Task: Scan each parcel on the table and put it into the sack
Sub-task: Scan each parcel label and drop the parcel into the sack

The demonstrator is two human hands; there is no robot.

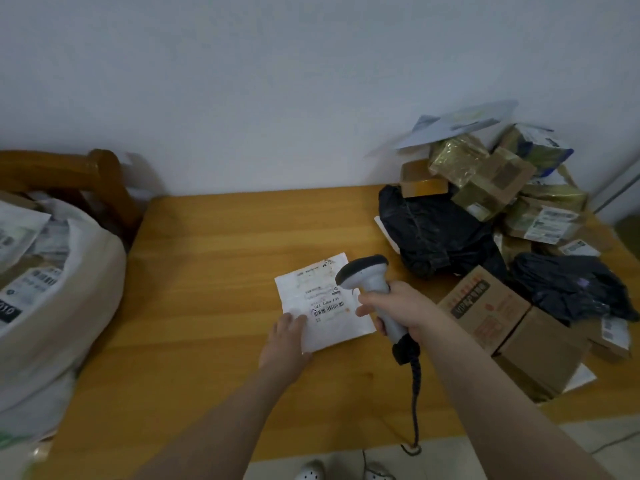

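Toward the near edge of the table, the left hand lies flat, grip apart, on the near-left corner of a thin, nearly square white parcel, label up, slightly askew. The right hand has its grip clamped on a grey scanner, handle slanting far-left, head over the label. Beyond the left edge bulges a white sack; black bags and cardboard boxes heap the far-right corner.

Dim, soft, blurry; wide-angle edges bend
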